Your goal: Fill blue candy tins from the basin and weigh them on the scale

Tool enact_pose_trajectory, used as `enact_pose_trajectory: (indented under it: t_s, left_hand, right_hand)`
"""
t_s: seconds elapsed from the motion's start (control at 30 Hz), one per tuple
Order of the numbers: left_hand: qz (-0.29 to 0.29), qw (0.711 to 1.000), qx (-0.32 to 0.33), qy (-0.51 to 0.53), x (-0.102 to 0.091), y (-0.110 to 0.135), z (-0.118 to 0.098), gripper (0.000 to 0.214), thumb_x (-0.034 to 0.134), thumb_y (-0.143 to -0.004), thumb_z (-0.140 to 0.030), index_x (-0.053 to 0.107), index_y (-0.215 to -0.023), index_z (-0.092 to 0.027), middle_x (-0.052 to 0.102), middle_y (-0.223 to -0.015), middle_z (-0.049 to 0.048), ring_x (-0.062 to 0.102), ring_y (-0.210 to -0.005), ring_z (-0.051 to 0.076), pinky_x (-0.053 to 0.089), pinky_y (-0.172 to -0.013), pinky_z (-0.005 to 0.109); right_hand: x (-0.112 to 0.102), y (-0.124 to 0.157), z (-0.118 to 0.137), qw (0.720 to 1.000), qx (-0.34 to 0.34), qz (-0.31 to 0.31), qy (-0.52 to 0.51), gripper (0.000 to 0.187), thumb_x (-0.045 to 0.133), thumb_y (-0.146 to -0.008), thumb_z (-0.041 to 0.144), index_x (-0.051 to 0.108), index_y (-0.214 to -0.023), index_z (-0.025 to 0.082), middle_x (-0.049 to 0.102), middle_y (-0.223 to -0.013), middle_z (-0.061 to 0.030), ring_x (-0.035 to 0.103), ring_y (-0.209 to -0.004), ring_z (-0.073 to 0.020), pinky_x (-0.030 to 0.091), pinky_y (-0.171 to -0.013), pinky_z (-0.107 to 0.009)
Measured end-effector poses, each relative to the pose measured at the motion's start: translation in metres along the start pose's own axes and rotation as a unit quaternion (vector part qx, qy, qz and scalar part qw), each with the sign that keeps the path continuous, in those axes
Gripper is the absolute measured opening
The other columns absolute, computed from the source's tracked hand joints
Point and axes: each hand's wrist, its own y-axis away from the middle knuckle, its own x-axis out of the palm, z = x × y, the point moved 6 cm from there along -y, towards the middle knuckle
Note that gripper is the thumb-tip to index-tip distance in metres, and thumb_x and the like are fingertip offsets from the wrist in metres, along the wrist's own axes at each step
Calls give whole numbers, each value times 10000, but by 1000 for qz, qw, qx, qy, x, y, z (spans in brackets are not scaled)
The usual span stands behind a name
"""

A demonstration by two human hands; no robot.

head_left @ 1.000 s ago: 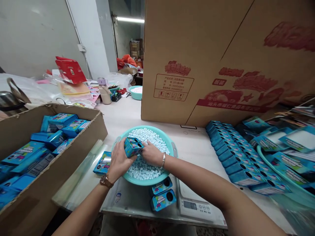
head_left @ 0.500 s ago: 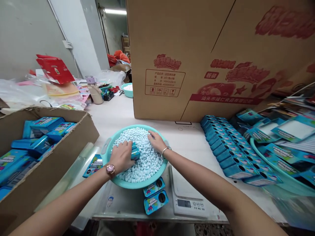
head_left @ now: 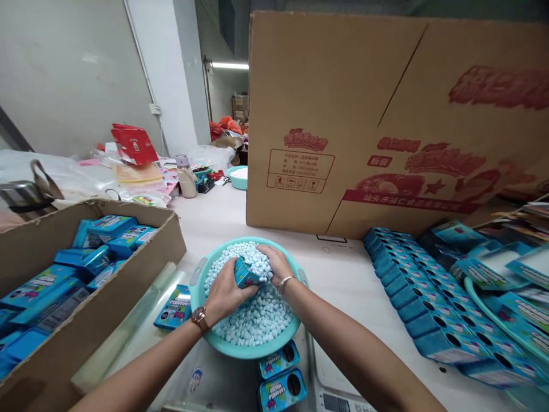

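Observation:
A turquoise basin (head_left: 244,350) full of small pale-blue candies (head_left: 257,321) stands in front of me. My left hand (head_left: 225,293) grips a small blue printed candy box (head_left: 244,272), tilted over the candies. On the far right side of the basin, my right hand (head_left: 278,264) is cupped around a heap of candies beside the box; its fingertips are partly buried. Two blue boxes with dark round openings (head_left: 281,390) lie against the basin's near side. Another blue box (head_left: 174,309) rests to its left.
A cardboard carton (head_left: 165,234) of blue boxes stands at left. Rows of blue boxes (head_left: 422,303) line the right, beside a basin of flat packs (head_left: 476,303). A white scale (head_left: 334,372) sits at the near right, and a large carton (head_left: 300,212) behind.
My left hand has turned and tilted the box toward the right. My right hand has come in close to it, gathering candies against it. The view has shifted up and left.

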Motion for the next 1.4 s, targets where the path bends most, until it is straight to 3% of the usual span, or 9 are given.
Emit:
enact_pose_trajectory:
  t_s: [0.13, 0.27, 0.77, 1.07, 1.4]
  left_hand:
    - [-54, 994, -5, 95, -13, 3, -2, 773, 682, -676, -440, 353, -1313, -152, 519, -1307, 134, 513, -1203, 294, 421, -974, 392]
    - [-77, 992, 0, 101, -19, 3, -1, 732, 676, -682, -396, 365, -1303, -161, 523, -1301, 134, 511, -1203, 312, 415, -981, 420]
    - [-62, 991, 11, 118, -28, 8, 5, 687, 672, -673, -367, 396, -1265, -154, 554, -1225, 132, 549, -1133, 305, 446, -929, 408]
    - [-48, 993, 14, 106, -30, 6, 4, 643, 667, -658, -330, 423, -1228, -160, 572, -1172, 125, 562, -1094, 312, 450, -910, 420]
    - [-40, 991, 28, 123, -27, 7, 4, 591, 676, -661, -315, 445, -1191, -189, 600, -1136, 97, 585, -1050, 300, 462, -848, 399]
  right_hand:
    - [17, 0, 17, 998, 19, 11, -52, 305, 729, -560, 391, 657, -740, 155, 666, -684, -20, 618, -686, -183, 478, -686, -301]
    - [27, 4, 24, 997, 22, 3, -67, 245, 733, -540, 356, 637, -665, 168, 644, -636, -2, 594, -647, -163, 460, -662, -286]
    - [46, 23, 34, 998, 14, 38, -38, 218, 716, -583, 358, 638, -629, 160, 652, -679, -18, 570, -657, -152, 433, -647, -268]
    - [47, 29, 37, 998, -17, 61, -13, 197, 709, -633, 355, 659, -649, 165, 671, -744, -22, 589, -792, -169, 423, -797, -283]
    - [50, 31, 33, 997, -25, 71, 14, 500, 553, -754, 637, 701, -759, 159, 695, -792, -72, 629, -832, -214, 441, -853, -334]
